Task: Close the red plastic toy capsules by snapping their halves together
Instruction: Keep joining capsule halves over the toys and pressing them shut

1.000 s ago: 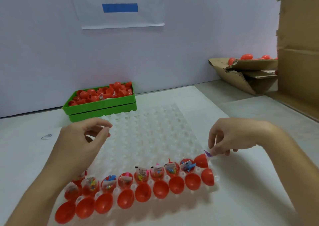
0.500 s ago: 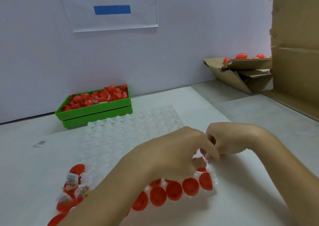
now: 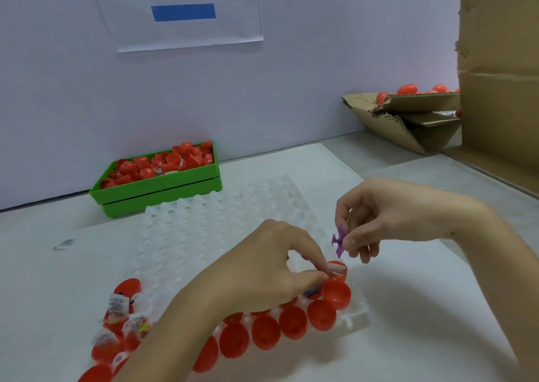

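1. Since half a second ago, right hand (image 3: 388, 221) has lifted off the tray's right end, now holding a small purple toy piece (image 3: 339, 240) above it; left hand (image 3: 262, 268) has drawn slightly back, exposing the end capsule.
2. Red capsule half (image 3: 336, 294), open side up, at the right end of the front row; left grip is closed as a pinch, thumb and forefinger at the rim where this half meets the filled half (image 3: 338, 271) just behind it.
3. Right grip is clamped on the purple toy piece, pinched between thumb and forefinger; remaining fingers loosely curled below.
4. Front row of empty red halves (image 3: 293, 322) runs leftward along the near edge of the clear plastic tray (image 3: 221, 224); the middle of the row behind is hidden by the left forearm.
5. Filled halves with wrapped toys (image 3: 137, 327) stand at the tray's left end; contents too small to identify.
6. Clear plastic tray lies on the white tabletop (image 3: 423, 308); its far pockets hold nothing visible.
7. Green bin (image 3: 157, 187) heaped with red capsule halves stands beyond the tray, against the wall.
8. Cardboard box (image 3: 408, 119) with red capsules (image 3: 408, 88) on top, far right; a tall cardboard panel (image 3: 501, 75) stands beside it.
9. Paper sign (image 3: 186, 11) with a blue bar hangs on the wall; a small wrapper scrap (image 3: 64, 244) lies left of the tray.
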Tool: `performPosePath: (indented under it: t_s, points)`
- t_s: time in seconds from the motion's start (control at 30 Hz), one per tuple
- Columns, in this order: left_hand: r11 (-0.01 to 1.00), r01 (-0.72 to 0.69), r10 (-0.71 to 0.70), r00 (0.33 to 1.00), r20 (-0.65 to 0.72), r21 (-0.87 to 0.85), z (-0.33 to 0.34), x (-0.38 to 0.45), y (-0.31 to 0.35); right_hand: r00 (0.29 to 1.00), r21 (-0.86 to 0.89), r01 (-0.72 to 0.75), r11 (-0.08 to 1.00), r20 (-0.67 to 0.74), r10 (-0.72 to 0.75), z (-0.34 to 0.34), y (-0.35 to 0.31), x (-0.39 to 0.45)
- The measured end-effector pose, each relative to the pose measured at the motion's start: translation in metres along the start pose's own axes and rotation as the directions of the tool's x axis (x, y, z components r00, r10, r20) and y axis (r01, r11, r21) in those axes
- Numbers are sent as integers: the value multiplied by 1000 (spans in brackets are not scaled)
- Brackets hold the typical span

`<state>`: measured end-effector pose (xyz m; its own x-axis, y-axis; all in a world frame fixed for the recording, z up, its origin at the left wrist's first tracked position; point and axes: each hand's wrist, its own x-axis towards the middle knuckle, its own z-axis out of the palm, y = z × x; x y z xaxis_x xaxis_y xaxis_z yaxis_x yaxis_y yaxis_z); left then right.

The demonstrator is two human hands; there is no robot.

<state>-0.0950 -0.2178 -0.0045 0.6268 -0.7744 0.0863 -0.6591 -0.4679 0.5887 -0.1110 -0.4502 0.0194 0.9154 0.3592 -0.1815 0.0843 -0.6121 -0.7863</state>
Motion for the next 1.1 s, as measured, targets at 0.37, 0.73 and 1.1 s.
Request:
performPosePath:
  t_s: [0.37,0.73,1.1]
  points:
    - [998,31,-32,999,23,53,8,2,8,999,-106,-53,993,7,54,11,-9,0]
    - [997,48,-51,998,48,57,10,3,8,996,-281,-93,955,-10,94,23,-13,4]
    - [999,4,-4,1000,4,39,8,2,5,997,-326,-81,942,-39,73,17,-11,0]
